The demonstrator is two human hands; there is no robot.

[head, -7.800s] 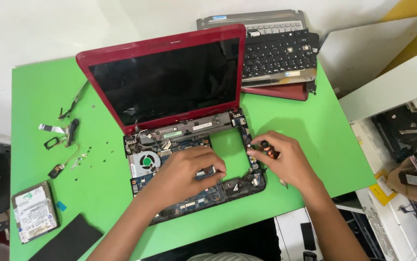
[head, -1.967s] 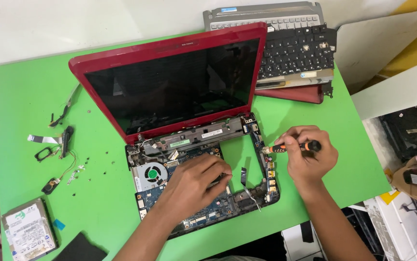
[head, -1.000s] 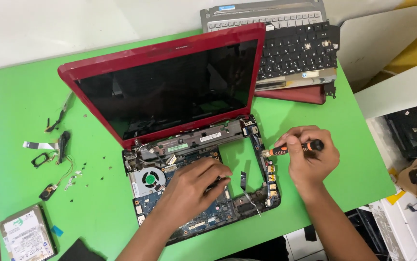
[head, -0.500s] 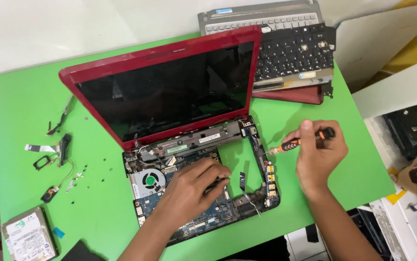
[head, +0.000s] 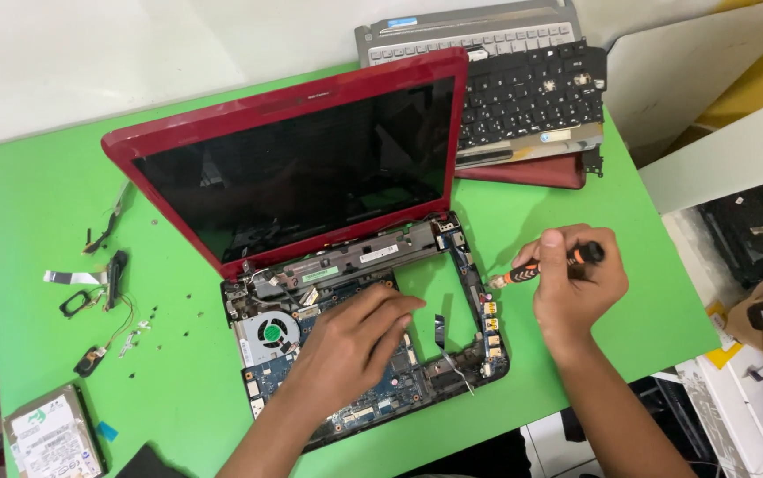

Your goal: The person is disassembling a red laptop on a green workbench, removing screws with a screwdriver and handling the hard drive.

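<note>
Green tabletop (head: 45,190), opened red laptop (head: 293,168) at centre. Left hand (head: 346,350) flat, fingers spread on motherboard (head: 381,389). At 3 o'clock, right hand (head: 576,283), lifted clear of chassis since before, fingers closed round orange-black screwdriver (head: 545,264).

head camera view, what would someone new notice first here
The red laptop stands open in the middle of the bright green table, its base stripped to a bare motherboard with a round cooling fan at the left. The left hand rests flat on that board, while the right hand holds an orange and black screwdriver just beside the base's right edge. A removed black keyboard lies at the table's far right corner.
</note>
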